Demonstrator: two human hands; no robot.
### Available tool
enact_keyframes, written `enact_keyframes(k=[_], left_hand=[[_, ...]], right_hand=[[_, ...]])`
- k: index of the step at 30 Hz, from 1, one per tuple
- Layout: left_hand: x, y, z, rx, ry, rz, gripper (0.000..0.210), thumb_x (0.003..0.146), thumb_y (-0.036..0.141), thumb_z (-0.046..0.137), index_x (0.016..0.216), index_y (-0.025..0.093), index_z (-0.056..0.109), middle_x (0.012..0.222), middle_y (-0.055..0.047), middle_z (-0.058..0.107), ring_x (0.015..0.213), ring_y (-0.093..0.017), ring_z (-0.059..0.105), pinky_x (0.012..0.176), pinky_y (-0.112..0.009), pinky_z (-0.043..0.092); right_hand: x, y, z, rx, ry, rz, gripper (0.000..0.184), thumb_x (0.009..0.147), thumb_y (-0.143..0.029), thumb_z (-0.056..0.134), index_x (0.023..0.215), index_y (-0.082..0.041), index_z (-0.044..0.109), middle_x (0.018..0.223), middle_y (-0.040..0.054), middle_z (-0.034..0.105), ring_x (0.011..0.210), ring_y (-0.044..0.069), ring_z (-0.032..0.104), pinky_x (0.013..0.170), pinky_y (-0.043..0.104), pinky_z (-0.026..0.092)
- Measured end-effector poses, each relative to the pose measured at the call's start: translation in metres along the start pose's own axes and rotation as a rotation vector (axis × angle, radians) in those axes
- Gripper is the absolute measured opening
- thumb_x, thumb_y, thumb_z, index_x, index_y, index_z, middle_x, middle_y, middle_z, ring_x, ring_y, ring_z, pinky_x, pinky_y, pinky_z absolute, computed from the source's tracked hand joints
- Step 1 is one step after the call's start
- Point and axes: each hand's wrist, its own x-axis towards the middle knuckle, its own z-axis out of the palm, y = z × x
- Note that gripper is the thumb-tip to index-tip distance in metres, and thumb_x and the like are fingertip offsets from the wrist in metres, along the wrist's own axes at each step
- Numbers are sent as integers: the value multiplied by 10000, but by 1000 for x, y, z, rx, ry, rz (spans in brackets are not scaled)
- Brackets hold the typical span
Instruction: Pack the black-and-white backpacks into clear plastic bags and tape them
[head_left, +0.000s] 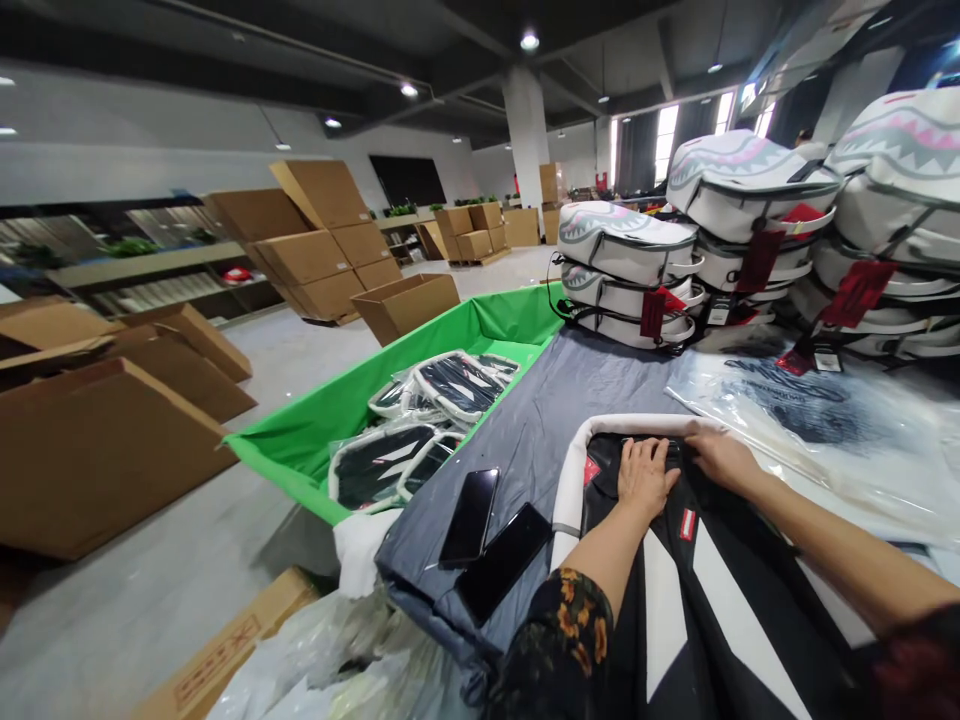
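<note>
A white-and-black backpack [739, 590] lies on the grey-covered table with its black strap side up, showing white stripes and small red labels. My left hand [646, 474] rests on the black panel close to the top edge, fingers stretched out and apart. Just to its right, my right hand [720, 458] is closed at the white top rim, its fingertips partly hidden by the backpack's edge. A printed clear plastic bag [810, 400] lies beyond the right hand. Two black phones [471, 515] lie left of the backpack.
Stacked white backpacks [626, 240] with red tags stand along the table's far side. A green fabric bin [292, 455] at the left holds several bagged backpacks [386, 465]. Cardboard boxes [112, 450] stand on the floor, and crumpled plastic [337, 650] lies below the table's near corner.
</note>
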Motion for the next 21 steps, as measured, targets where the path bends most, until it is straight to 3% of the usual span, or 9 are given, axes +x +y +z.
enact_keyframes(k=[2, 5, 7, 10, 12, 15, 17, 18, 21], left_hand=[[5, -1, -4, -4, -9, -20, 487, 964, 388, 646, 1400, 197, 542, 1360, -84, 641, 1281, -234, 589, 1221, -464, 375], [11, -1, -10, -32, -15, -28, 499, 972, 350, 636, 1418, 160, 523, 1369, -118, 634, 1302, -254, 576, 1228, -480, 350], [12, 1, -17, -53, -30, -20, 499, 986, 307, 609, 1442, 140, 494, 1382, -134, 628, 1317, -251, 564, 1236, -490, 324], [0, 9, -34, -81, -71, 29, 429, 1005, 243, 553, 1419, 136, 513, 1419, -146, 606, 1354, -240, 533, 1231, -494, 313], [-26, 18, -50, -115, -145, 123, 280, 1020, 264, 530, 1274, 204, 632, 1314, -67, 684, 1258, -192, 602, 1180, -402, 387], [-82, 33, -75, -226, -362, 493, 277, 1036, 416, 494, 966, 258, 710, 989, 21, 757, 965, -150, 687, 968, -276, 507], [-113, 40, -86, -240, -493, 747, 395, 1015, 532, 482, 869, 232, 693, 880, -13, 739, 872, -189, 675, 863, -303, 523], [-122, 42, -88, -211, -532, 810, 419, 1006, 551, 483, 854, 218, 685, 861, -35, 731, 860, -208, 666, 840, -321, 520], [-129, 40, -79, -57, -552, 748, 326, 1017, 413, 484, 889, 197, 691, 904, -71, 731, 911, -223, 655, 862, -333, 502]], right_hand=[[-48, -10, -3, 42, -1, -119, 374, 924, -205, 544, 1261, -262, 694, 1234, 65, 733, 1124, 217, 683, 980, 346, 517], [-120, -27, 5, 114, 138, -412, 447, 995, -396, 493, 1409, -267, 601, 1426, 90, 623, 1328, 261, 561, 1147, 469, 411], [-146, -37, 20, 133, 210, -588, 506, 1002, -483, 475, 1458, -277, 554, 1502, 92, 554, 1404, 278, 486, 1179, 526, 359], [-148, -45, 49, 108, 222, -587, 491, 1031, -424, 410, 1481, -265, 526, 1517, 91, 538, 1411, 247, 479, 1157, 502, 374], [-136, -48, 66, 98, 246, -514, 468, 1033, -356, 387, 1449, -232, 562, 1472, 110, 580, 1378, 245, 513, 1122, 482, 400], [-120, -53, 81, 140, 286, -448, 452, 1022, -310, 388, 1407, -198, 597, 1446, 114, 603, 1358, 248, 528, 1091, 461, 414], [-115, -59, 84, 195, 318, -398, 464, 1026, -307, 376, 1428, -185, 574, 1476, 107, 577, 1372, 244, 511, 1084, 456, 411], [-114, -62, 85, 221, 334, -371, 467, 1031, -309, 363, 1430, -182, 570, 1482, 106, 572, 1374, 244, 507, 1079, 455, 412], [-110, -63, 83, 270, 369, -328, 467, 1039, -305, 318, 1384, -171, 603, 1453, 125, 596, 1360, 253, 518, 1067, 457, 419]])
